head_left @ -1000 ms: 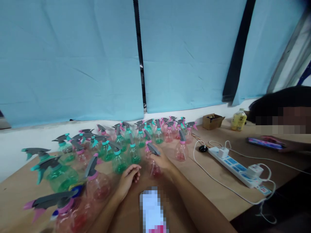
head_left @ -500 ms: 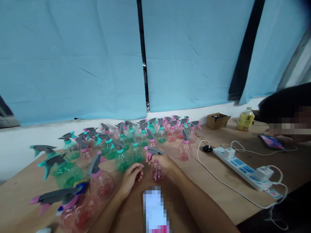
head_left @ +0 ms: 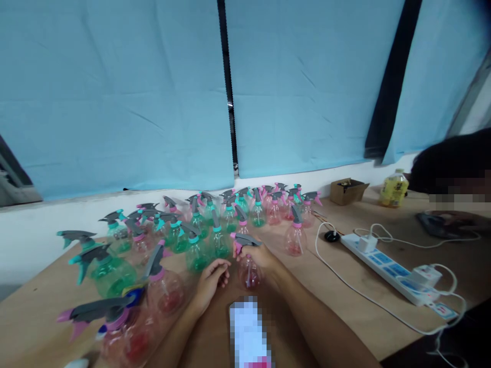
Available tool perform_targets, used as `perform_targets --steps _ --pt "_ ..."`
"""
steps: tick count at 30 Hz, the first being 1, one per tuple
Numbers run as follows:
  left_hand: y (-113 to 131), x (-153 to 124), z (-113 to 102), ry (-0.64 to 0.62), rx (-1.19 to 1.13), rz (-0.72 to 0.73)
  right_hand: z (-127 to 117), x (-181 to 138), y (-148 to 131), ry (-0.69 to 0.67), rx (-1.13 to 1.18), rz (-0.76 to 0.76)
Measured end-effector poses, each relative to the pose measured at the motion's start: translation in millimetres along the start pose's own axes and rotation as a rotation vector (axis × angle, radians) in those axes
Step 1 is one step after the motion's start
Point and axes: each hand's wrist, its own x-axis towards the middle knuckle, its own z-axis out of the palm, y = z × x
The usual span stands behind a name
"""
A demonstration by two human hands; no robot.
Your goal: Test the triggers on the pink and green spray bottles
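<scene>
On the wooden counter [head_left: 337,291] there is bare, smooth wood to the right of the hands, all the way to the white power strip [head_left: 387,266] and its loopy white cord [head_left: 326,255]. The counter's front edge runs across the bottom right corner. Its back edge meets a white wall [head_left: 34,240] under wrinkly blue curtains [head_left: 115,92]. To the left and behind the hands the room is tight, because a big crowd of spray bottles [head_left: 199,225] stands there close together. They are round, see-through plastic, some pink and some green, with grey tops that have pointy triggers. A fat green bottle [head_left: 111,276] stands near the left side. Far back on the right sit a small cardboard box [head_left: 347,190] and a yellow bottle [head_left: 393,189], and another person [head_left: 452,163] is at the right edge. The right hand [head_left: 263,255] has its grip closed around the neck of a pink spray bottle [head_left: 249,273], which stands upright on the counter at the front of the crowd. The left hand [head_left: 210,281] rests just beside that bottle with its grip loose, fingers half curled, and it holds nothing. I cannot tell if its fingertips touch the bottle.
</scene>
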Motion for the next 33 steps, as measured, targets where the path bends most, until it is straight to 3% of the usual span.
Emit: perform_targets --steps 33 --pt "2.8 -1.8 1.5 -0.006 0.030 0.008 0.7 -1.2 -1.7 0.001 -0.066 0.007"
